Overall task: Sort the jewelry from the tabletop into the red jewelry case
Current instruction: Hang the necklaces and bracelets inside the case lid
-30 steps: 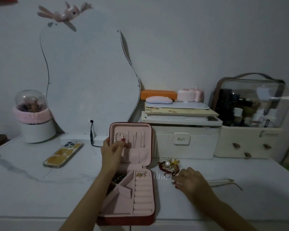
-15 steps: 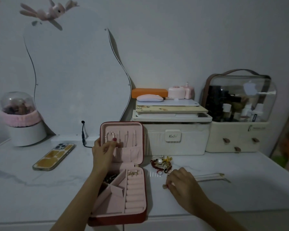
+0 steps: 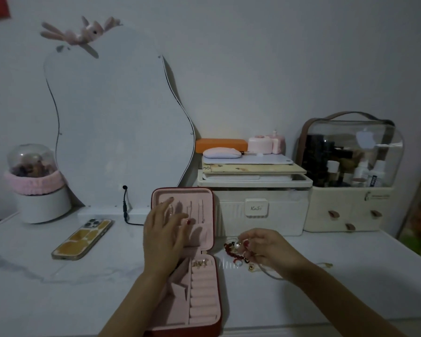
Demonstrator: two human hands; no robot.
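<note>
The right hand [image 3: 267,249] has reached one jewelry pile [image 3: 236,251], pinching it; left hand [image 3: 164,235] spread on one case [image 3: 206,310].

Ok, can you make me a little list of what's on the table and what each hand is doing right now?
case: red jewelry case lies open, pink inside, lid propped up
left hand: left hand spread open against the lid's inside
right hand: right hand pinches at the jewelry pile
jewelry left: jewelry pile with red beads and a pearl, on the tabletop right of the case
already in case: small gold pieces above the ring rolls
nearby: phone left of the case, mirror behind it
</note>
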